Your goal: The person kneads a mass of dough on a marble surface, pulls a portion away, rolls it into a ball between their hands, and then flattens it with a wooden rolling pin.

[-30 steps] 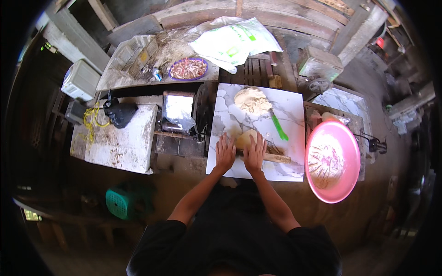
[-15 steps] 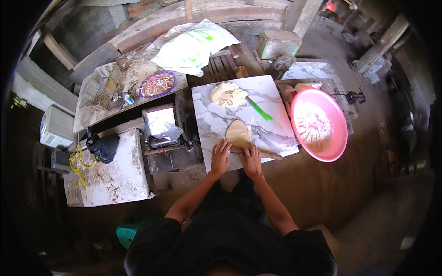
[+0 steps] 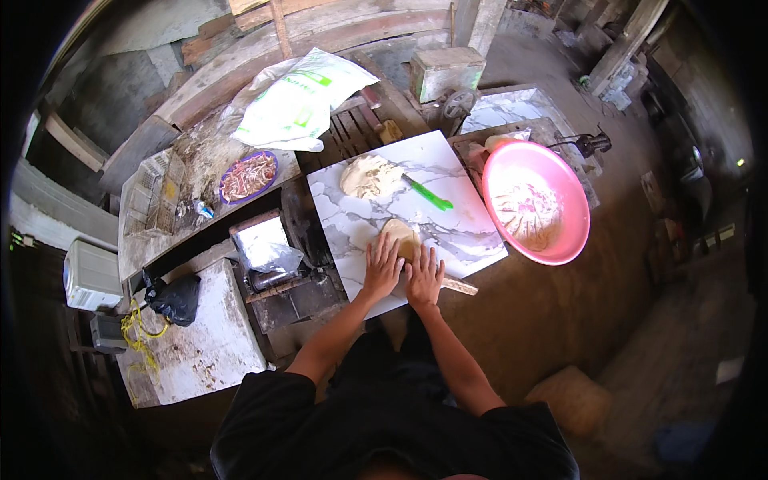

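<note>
Both of my hands lie over a wooden rolling pin (image 3: 460, 286) near the front edge of a marble-patterned board (image 3: 340, 252). My left hand (image 3: 383, 270) has its fingers stretched out and spread. Beside it, thumbs close together, my right hand (image 3: 425, 280) also lies flat with fingers apart. Most of the pin is hidden under the palms; one end sticks out to the right. A small flattened piece of dough (image 3: 400, 231) shows just beyond and between the fingers. Farther back on the board rests a larger lump of dough (image 3: 372, 178), with a green-handled knife (image 3: 432, 194) against its right side.
A pink basin (image 3: 576, 214) with whitish powder stands right of the board. At the left are a purple-rimmed tray (image 3: 274, 178) of thin strips, a plastic crate (image 3: 152, 196), and a black bag (image 3: 174, 300) on a white surface. A white sack (image 3: 300, 100) lies behind.
My hands have slid forward over the pin, with fingers straighter and now covering part of the small dough piece. The whole view has shifted slightly.
</note>
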Action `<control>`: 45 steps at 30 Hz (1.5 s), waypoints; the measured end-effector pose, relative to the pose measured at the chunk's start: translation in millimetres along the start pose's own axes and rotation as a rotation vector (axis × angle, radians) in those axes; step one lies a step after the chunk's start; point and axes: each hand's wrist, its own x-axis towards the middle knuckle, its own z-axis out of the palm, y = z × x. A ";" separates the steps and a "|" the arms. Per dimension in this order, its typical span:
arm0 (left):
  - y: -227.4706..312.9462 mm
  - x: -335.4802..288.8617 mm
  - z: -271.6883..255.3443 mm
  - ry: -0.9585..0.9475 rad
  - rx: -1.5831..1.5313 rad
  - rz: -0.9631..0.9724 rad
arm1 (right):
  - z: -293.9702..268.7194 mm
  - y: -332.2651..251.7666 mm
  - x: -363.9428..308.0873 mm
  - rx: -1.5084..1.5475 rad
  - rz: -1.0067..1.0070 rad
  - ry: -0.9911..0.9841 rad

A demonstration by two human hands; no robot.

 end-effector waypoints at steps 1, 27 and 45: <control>0.1 -4.3 0.1 -0.005 -0.020 0.000 | 0.9 -1.5 -4.3 -0.009 0.008 -0.012; 33.5 76.1 -4.7 -0.060 0.153 0.140 | -23.3 9.1 50.6 -0.138 0.315 0.141; 19.4 51.1 -9.9 0.016 0.139 0.143 | -14.4 -5.3 31.9 -0.090 0.259 0.043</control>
